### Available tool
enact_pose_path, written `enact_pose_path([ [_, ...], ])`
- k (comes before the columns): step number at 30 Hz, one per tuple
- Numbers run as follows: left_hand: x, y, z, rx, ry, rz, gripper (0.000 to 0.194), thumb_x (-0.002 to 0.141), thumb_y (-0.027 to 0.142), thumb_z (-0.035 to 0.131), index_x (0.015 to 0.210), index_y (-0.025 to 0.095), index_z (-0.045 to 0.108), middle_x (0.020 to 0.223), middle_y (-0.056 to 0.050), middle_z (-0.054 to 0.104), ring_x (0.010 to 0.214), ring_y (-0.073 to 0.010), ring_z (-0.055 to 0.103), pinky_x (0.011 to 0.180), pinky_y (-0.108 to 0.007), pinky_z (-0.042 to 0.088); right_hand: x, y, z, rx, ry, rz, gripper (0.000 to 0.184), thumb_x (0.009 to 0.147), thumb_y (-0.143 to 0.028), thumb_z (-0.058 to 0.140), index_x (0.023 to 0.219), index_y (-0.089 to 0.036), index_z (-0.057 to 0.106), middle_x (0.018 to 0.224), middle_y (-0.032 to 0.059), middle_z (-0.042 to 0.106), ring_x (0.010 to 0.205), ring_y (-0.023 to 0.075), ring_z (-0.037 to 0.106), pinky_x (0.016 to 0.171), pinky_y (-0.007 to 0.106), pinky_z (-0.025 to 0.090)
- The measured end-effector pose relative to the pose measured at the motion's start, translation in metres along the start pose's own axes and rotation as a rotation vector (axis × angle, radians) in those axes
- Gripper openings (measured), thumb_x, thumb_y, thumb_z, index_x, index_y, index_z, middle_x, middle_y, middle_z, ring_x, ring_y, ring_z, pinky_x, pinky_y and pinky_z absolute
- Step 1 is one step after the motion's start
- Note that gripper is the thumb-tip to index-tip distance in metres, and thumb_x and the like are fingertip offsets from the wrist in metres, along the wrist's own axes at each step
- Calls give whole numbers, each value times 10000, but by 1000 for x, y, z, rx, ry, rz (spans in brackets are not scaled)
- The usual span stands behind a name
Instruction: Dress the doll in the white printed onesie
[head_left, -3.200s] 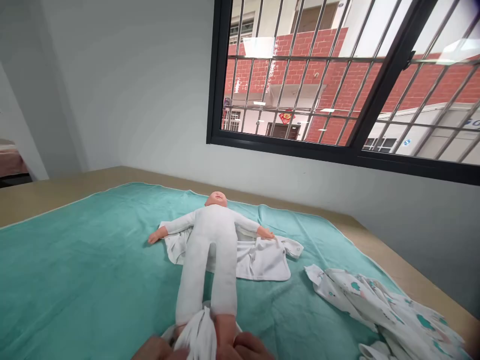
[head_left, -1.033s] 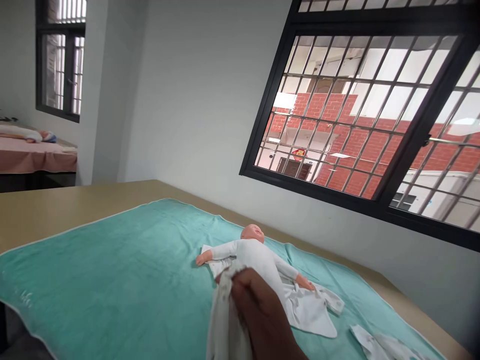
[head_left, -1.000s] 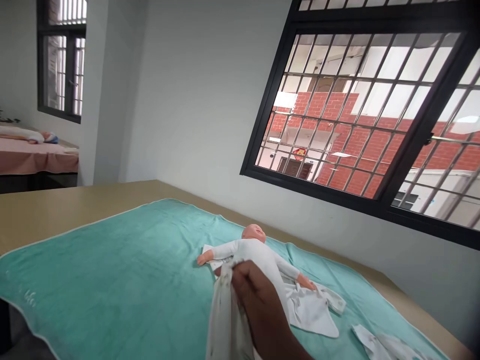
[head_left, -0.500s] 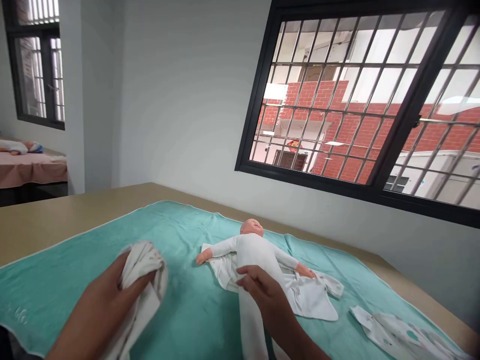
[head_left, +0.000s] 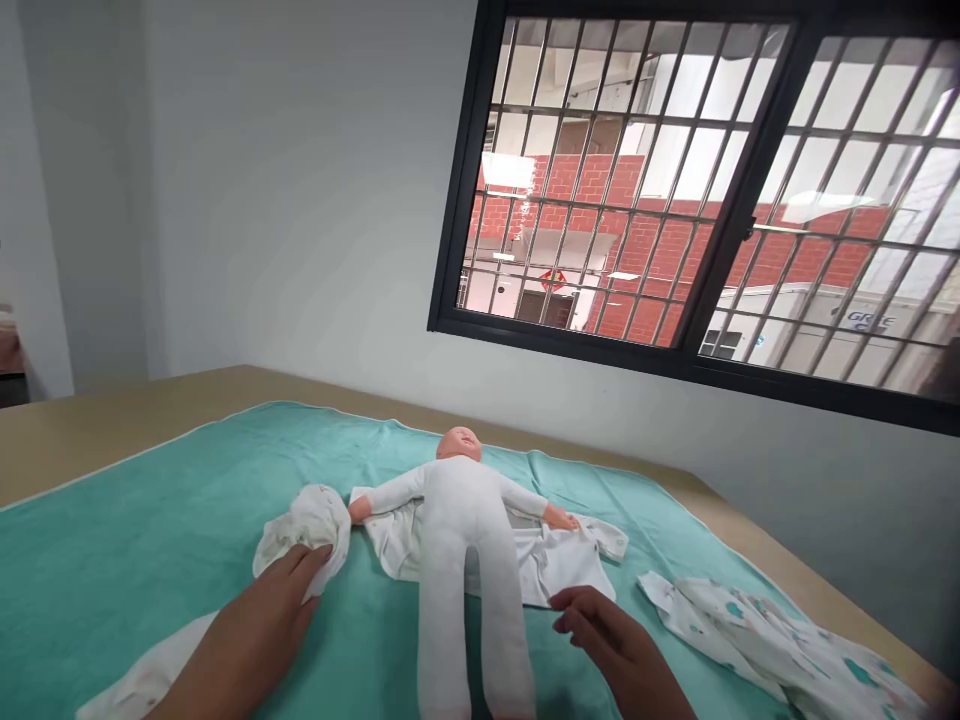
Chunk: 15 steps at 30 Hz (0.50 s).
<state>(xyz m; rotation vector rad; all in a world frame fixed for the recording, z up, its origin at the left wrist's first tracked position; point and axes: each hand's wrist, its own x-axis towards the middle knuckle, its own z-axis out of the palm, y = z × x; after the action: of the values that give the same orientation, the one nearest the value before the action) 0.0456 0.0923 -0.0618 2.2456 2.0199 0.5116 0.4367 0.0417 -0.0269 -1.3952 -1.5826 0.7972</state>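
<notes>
My left hand grips a bunched white baby garment, which touches the green blanket on the left. Part of this cloth trails below my wrist and is partly hidden by my forearm. Beside it lies a baby doll with a white cloth body, face up, arms spread. Under the doll's arms a white baby shirt is spread out, one sleeve reaching past the doll's hand on the right. My right hand hovers near the shirt's lower edge, fingers loosely bent and holding nothing.
A green blanket covers much of the tan tabletop. On the right lies a crumpled white garment with green spots. Behind the table are a grey wall and a barred window.
My left hand has brought the bunched garment down onto the blanket, close to the doll's hand. My right hand has moved off the doll toward the right. The view has turned right.
</notes>
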Motion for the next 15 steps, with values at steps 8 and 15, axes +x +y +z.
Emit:
enact_pose_path([
  [8,-3,56,-4,-120,164,151,437,846,347,413,1214,248,626,1293,-93,614,1166,-323,578,949,-509,496,58,4,-7,243,90,116,436,761,-605,619,871,-193,708,994,80,706,1013,266,624,849,363,516],
  [15,-18,111,31,-1047,-123,-169,522,763,558,596,1152,212,633,1158,-94,693,1069,-282,648,910,-366,550,179,-3,12,315,148,216,217,873,-374,551,996,-201,593,1199,84,663,1180,193,576,1010,323,435],
])
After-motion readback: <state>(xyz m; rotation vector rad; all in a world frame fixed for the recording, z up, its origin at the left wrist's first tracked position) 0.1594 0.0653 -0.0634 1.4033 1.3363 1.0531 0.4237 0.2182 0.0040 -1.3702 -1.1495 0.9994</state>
